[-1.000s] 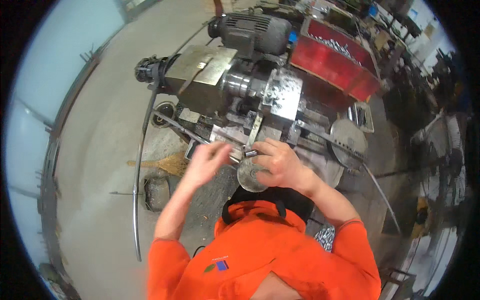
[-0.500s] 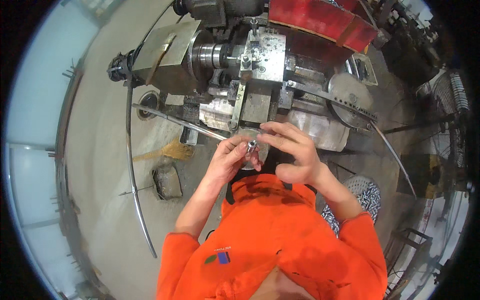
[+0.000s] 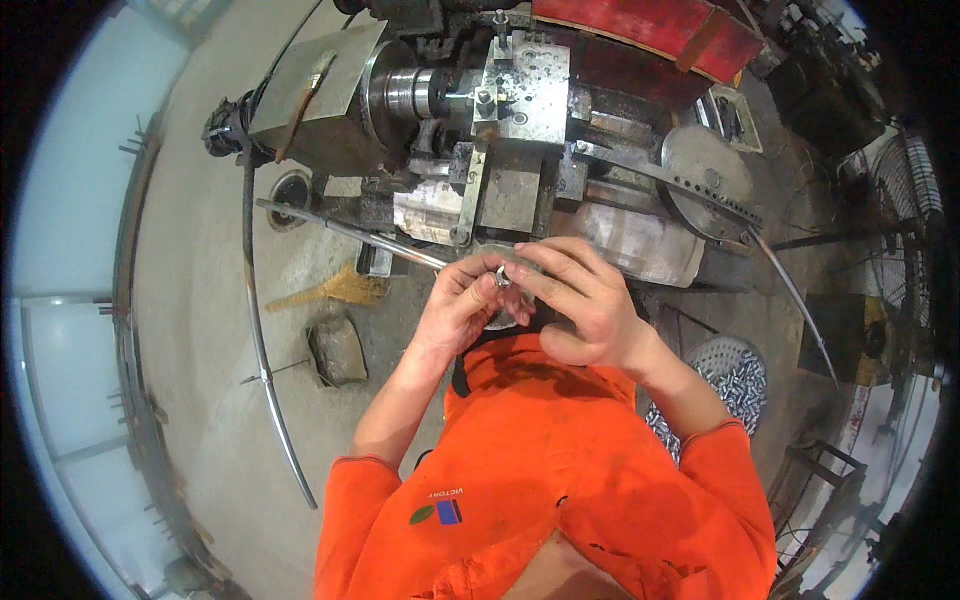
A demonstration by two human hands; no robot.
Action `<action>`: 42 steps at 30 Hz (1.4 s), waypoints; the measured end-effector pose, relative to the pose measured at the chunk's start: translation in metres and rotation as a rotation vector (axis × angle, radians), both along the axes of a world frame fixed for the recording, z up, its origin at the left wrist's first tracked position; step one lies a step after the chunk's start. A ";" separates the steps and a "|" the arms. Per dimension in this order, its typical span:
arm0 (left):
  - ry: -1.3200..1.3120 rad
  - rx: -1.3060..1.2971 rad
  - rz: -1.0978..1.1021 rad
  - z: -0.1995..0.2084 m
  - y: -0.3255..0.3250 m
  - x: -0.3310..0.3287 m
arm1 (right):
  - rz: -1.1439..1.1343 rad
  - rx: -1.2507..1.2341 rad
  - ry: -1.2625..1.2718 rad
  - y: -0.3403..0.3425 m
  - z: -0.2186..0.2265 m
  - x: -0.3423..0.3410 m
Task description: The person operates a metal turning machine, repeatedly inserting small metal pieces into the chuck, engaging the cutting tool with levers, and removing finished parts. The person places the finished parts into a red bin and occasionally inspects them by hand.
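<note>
My left hand [image 3: 452,312] is closed around a small shiny metal sleeve [image 3: 502,277], held in front of my waist between thumb and fingers. One round, hollow-looking end of the sleeve faces up. My right hand [image 3: 590,315] has its fingers stretched out and apart, with the index fingertip at the sleeve's upper end. Whether that finger presses on it or only brushes it, I cannot tell. Just beyond my hands stands a lathe-like machine, with a chuck [image 3: 385,95] at left and a steel tool block [image 3: 525,95] in the middle.
A long metal bar [image 3: 370,238] slants toward my left hand. By my right elbow, a perforated basket [image 3: 714,357] holds many small metal pieces. A brush [image 3: 305,105] lies on the machine housing. A red tray [image 3: 640,35] sits at the back; a straw broom [image 3: 335,290] lies on the floor.
My right index finger has come in onto the sleeve's end, and the sleeve has tilted slightly. My left hand keeps its hold. The whole view has shifted a little.
</note>
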State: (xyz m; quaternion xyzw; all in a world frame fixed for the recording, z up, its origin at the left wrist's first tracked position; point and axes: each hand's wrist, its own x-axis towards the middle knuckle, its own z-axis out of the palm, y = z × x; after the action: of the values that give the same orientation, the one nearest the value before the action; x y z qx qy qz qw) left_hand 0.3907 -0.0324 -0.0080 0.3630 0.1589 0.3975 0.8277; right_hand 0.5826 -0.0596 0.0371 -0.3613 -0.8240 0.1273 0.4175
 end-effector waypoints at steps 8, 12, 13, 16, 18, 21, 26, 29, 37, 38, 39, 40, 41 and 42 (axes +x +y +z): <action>-0.002 -0.011 -0.007 0.001 -0.001 -0.001 | 0.094 -0.112 0.134 -0.005 0.003 0.005; -0.015 -0.028 -0.003 0.009 -0.004 0.005 | 0.152 -0.118 0.217 -0.001 0.005 0.001; -0.010 -0.029 -0.005 0.011 -0.005 0.005 | 0.151 -0.123 0.223 -0.001 0.004 0.000; 0.017 -0.035 -0.022 0.011 -0.005 0.007 | 0.146 -0.132 0.235 -0.001 -0.001 -0.002; 0.021 -0.054 -0.041 0.011 -0.006 0.008 | 0.139 -0.134 0.231 -0.001 -0.005 -0.001; -0.011 -0.092 -0.069 0.013 -0.006 0.011 | 0.127 -0.133 0.261 -0.002 -0.003 -0.001; -0.096 -0.113 -0.117 0.004 -0.004 0.015 | 0.081 -0.169 0.284 -0.003 -0.003 0.000; -0.123 -0.111 -0.140 0.002 -0.004 0.016 | 0.063 -0.216 0.310 -0.005 -0.006 0.000; 0.056 -0.118 -0.107 0.007 -0.003 0.018 | 0.048 -0.251 0.331 -0.004 -0.016 0.006; 0.121 -0.163 -0.056 0.014 -0.007 0.017 | 0.040 -0.246 0.328 -0.002 -0.014 0.007; 0.138 -0.137 -0.053 0.013 -0.006 0.014 | 0.046 -0.222 0.289 0.002 -0.010 0.015; 0.156 -0.110 -0.046 0.006 -0.003 0.007 | 0.035 -0.178 0.240 0.011 -0.005 0.024; 0.177 -0.085 -0.042 0.003 0.001 0.003 | 0.018 -0.137 0.194 0.018 0.002 0.033; 0.220 -0.062 -0.003 0.006 0.004 0.000 | -0.019 -0.075 0.112 0.029 0.013 0.045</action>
State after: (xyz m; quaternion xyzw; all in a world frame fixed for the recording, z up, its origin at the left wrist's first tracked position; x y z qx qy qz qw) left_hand 0.3910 -0.0287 -0.0019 0.3788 0.2605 0.3491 0.8166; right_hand 0.6280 -0.0304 0.0506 -0.3768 -0.7904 0.1742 0.4505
